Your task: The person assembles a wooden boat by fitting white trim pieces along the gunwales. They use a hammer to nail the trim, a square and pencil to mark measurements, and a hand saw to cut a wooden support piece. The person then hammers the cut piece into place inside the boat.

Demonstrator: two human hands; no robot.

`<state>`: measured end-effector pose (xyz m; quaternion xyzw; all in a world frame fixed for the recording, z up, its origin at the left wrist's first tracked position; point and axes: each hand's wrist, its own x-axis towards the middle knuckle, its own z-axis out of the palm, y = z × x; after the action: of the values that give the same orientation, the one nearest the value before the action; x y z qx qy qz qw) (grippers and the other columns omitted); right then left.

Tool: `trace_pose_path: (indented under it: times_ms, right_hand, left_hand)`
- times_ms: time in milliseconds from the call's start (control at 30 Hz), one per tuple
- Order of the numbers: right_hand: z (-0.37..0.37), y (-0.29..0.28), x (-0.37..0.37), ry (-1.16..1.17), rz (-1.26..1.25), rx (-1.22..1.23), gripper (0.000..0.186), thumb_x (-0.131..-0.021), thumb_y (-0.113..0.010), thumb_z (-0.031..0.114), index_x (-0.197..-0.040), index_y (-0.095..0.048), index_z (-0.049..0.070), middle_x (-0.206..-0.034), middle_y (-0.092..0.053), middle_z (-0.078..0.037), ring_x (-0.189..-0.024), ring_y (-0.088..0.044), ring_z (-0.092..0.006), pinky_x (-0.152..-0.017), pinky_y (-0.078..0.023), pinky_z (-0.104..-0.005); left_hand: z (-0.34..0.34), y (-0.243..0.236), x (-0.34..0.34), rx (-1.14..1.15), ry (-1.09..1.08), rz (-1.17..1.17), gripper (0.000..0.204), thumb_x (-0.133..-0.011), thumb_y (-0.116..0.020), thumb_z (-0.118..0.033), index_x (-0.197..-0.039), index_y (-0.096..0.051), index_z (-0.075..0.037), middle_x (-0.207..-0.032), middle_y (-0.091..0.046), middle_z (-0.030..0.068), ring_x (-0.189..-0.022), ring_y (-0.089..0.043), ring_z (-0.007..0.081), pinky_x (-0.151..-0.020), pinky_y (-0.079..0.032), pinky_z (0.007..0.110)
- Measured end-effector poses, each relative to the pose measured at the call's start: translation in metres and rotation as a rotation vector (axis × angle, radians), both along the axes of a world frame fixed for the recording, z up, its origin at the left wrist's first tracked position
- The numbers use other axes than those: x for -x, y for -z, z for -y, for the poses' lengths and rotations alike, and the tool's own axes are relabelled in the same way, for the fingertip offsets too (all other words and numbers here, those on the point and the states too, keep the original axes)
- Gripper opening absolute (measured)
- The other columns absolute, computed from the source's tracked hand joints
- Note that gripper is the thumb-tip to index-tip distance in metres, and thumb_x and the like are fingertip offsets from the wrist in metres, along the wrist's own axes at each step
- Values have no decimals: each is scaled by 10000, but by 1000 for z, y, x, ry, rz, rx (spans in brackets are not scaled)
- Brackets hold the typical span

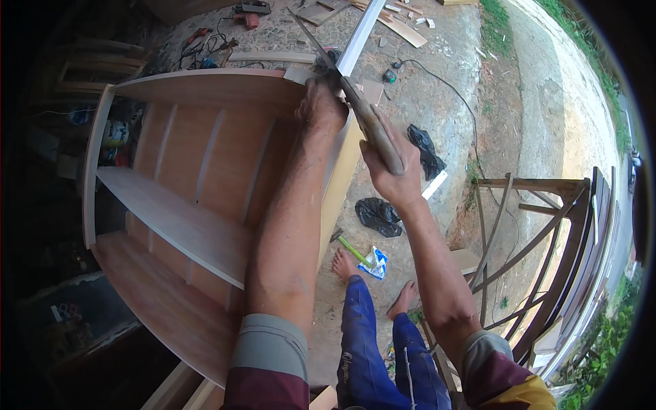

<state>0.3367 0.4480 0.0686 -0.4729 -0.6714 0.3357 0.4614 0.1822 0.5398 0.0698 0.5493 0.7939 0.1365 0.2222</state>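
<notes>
The work area has a rough grey concrete floor [447,72], stained and strewn with offcuts, which gives way on the right to bare soil, tufts of grass [497,27] and a paler paved strip; the far left is dark. An open wooden cabinet [171,92] fills the left side, with one shelf [171,212] across it and three pale battens [208,150] on the back panel above that shelf. Two black plastic bags [378,216] lie on the concrete, well apart from one another, and near the lower bag is one hammer [352,247] with a green handle, its end at one blue-and-white packet [374,263]. Two bare feet [344,265] stand close by. One wooden trestle [536,184] stands at the right, and one red power tool [249,20] lies at the top among cables. The right hand [396,160] is wrapped closed around the handle of one wooden-handled blade [372,130], which slants up and leftward past the cabinet's upper corner. The left hand [321,102] is at that corner with its fingers bent, beside the lower end of one long pale strip [360,35]; what it grips, and how tightly, cannot be told.
</notes>
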Motion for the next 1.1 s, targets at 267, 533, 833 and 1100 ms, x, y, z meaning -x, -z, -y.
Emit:
trace_pose_path:
  times_ms: [267, 533, 833, 1100]
  right_hand:
    - [199, 4, -109, -15, 346, 140, 546, -790, -709, 98, -1296, -580, -63, -1170, -681, -251, -992, -721, -354, -847, -571, -395]
    - [25, 7, -7, -17, 36, 2, 570, -814, -705, 64, -1362, -552, 32, -953, -686, -248, -772, -702, -362, -692, -546, -385]
    - [109, 15, -57, -14, 252, -195, 562, -778, -708, -3, -1313, -558, -81, -1057, -710, -257, -847, -753, -303, -712, -588, -351]
    - [96, 14, -57, -76, 244, -84, 625, -784, -725, 73, -1374, -536, -4, -1131, -696, -223, -907, -737, -329, -761, -576, -367]
  left_hand:
    - [2, 13, 11, 37, -93, -78, 533, -842, -711, -263, -1319, -516, -124, -1367, -501, 131, -1227, -561, 393, -984, -450, 575]
    - [3, 10, 11, -35, -38, -43, 458, -889, -648, -306, -1306, -554, -139, -1343, -528, 135, -1231, -558, 390, -981, -456, 567]
    - [5, 13, 8, -2, -50, -62, 478, -882, -662, -285, -1319, -526, -146, -1339, -515, 128, -1214, -566, 395, -982, -461, 558]
    - [2, 7, 18, -1, -76, -56, 494, -880, -667, -271, -1330, -512, -139, -1343, -514, 137, -1226, -558, 390, -994, -454, 547]
